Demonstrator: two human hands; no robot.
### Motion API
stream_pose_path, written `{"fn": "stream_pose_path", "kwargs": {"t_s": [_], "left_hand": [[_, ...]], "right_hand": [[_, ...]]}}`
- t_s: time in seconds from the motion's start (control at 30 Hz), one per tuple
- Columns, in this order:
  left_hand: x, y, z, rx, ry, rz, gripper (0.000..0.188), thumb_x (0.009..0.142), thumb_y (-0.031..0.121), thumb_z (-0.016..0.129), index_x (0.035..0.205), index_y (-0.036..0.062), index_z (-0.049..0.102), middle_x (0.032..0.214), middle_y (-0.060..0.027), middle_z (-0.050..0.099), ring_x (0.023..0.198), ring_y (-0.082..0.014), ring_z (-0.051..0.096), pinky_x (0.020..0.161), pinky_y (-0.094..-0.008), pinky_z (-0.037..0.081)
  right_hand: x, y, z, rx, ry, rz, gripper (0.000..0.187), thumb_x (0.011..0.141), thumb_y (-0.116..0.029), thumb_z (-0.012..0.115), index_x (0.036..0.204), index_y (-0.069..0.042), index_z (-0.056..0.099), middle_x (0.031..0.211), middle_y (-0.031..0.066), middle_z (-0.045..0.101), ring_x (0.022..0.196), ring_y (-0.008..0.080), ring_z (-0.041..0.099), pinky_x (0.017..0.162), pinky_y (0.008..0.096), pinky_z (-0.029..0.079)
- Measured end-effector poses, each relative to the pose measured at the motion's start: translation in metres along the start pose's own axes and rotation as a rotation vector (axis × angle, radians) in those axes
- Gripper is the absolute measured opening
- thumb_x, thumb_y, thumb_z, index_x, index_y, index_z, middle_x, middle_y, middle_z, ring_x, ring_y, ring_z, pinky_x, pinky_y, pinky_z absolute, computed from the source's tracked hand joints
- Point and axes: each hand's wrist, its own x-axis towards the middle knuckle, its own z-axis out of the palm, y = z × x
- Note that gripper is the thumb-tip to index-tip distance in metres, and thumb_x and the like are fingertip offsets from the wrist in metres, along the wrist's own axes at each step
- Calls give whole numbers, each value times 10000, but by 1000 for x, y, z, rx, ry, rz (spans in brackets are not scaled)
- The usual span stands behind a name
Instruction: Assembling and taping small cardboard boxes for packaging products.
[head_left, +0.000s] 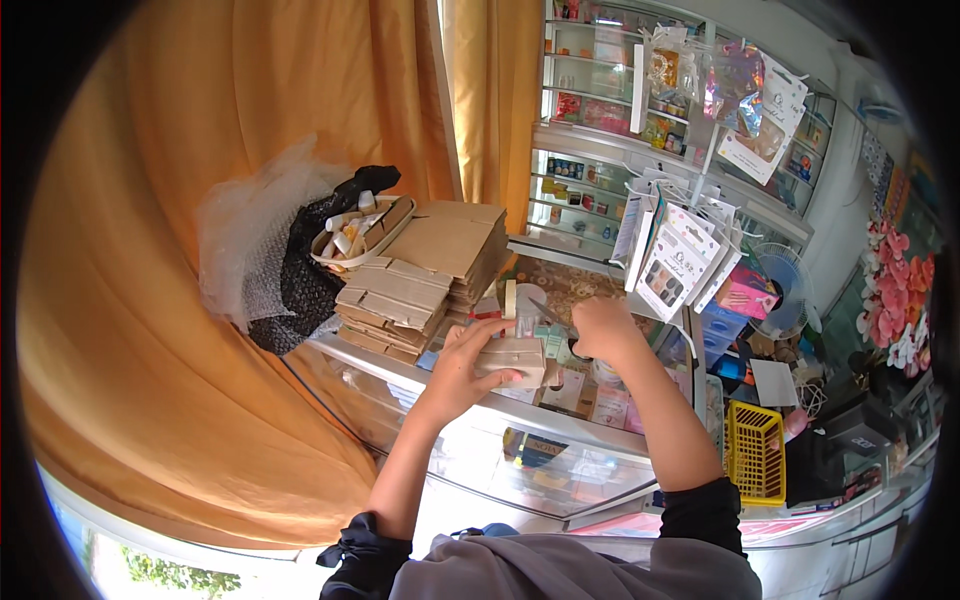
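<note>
Carton (512,358) over glass counter (585,430) near curtain (190,250)

Curtain (230,250): orange folds fill the left side.
Shelves (585,185): glass tiers of small goods line the back.
Counter (600,480): glass-fronted, spanning the middle.
Light: bright at lower left, around green foliage (175,570).

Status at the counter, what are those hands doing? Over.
Left hand gripping small cardboard box. Right hand curled, contents unclear. Flattened cardboard piled left of box.
</note>
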Motion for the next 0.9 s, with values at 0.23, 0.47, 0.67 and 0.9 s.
{"fn": "stream_pose_path", "kwargs": {"t_s": [0.23,0.47,0.67,0.9], "left_hand": [[1,1,-1,-14,-16,-21,646,667,218,791,1253,125,535,1229,-101,541,1053,-282,447,946,-351,341],[1,0,-1,-18,-27,-21,658,673,226,790,1266,124,525,1231,-106,538,1088,-280,444,958,-354,331],[1,-2,0,-15,-21,-3,663,673,224,790,1270,119,522,1229,-113,532,1087,-281,446,958,-356,331],[0,-1,-2,-13,-24,-11,656,674,206,789,1267,117,524,1211,-108,534,1058,-284,449,950,-358,338]], "right_hand": [[0,7,9,56,-37,28,253,555,-176,713,767,-47,663,795,126,658,803,305,640,704,399,522],[2,8,8,89,-95,32,325,588,-182,715,886,-74,643,900,106,661,864,293,638,727,394,514],[0,-5,21,-16,49,46,341,624,-182,723,922,-65,607,889,127,655,872,310,635,722,422,509],[-6,4,-7,222,66,0,317,708,-140,681,982,-35,561,873,148,656,861,299,642,724,400,507]]}}
